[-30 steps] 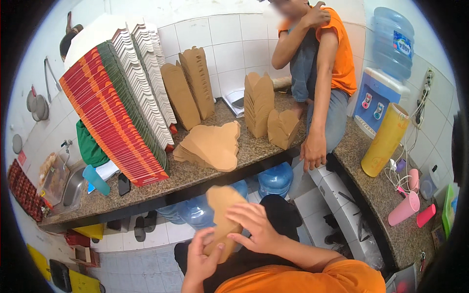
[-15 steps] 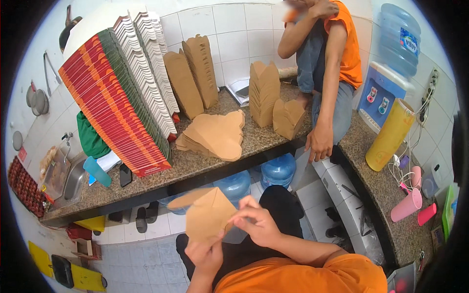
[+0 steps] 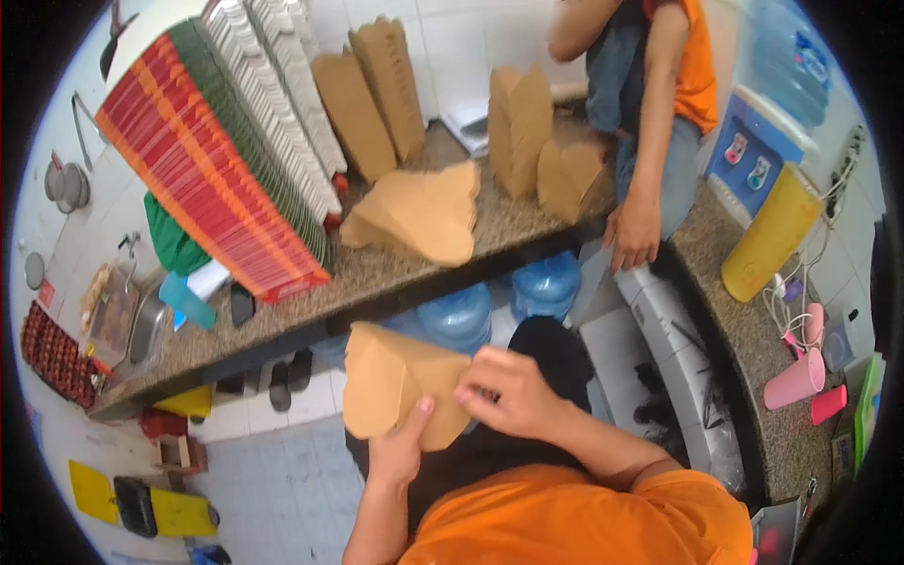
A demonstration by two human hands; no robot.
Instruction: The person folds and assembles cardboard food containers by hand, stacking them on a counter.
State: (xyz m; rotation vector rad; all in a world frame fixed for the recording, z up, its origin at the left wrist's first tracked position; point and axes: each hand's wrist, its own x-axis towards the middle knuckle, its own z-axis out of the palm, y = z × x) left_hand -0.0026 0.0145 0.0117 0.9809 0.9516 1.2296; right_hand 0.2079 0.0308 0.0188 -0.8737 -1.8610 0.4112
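A partly folded brown paper food box (image 3: 395,372) is held up over my lap, its panels bent into an angled shape. My left hand (image 3: 400,450) grips it from below, with the thumb pressed on the near panel and the fingers hidden behind. At the box's right edge my right hand (image 3: 513,394) has its fingers curled in a pinch on the card. Beyond, on the granite counter (image 3: 395,292), lies a loose pile of flat brown box blanks (image 3: 419,212). Nested brown boxes (image 3: 520,132) stand farther right, with a shorter stack (image 3: 568,179) beside them.
A tall leaning stack of red and green printed boxes (image 3: 212,169) fills the counter's left part, near upright brown stacks (image 3: 353,118). Another person's hand (image 3: 633,231) hangs over the counter edge. Blue water jugs (image 3: 546,287) stand below. A yellow roll (image 3: 772,235) and pink cups (image 3: 794,379) are at right.
The box has turned and tilted between my hands, showing more of its folded panels. My left thumb now lies across its front. The view has shifted, moving the counter upward.
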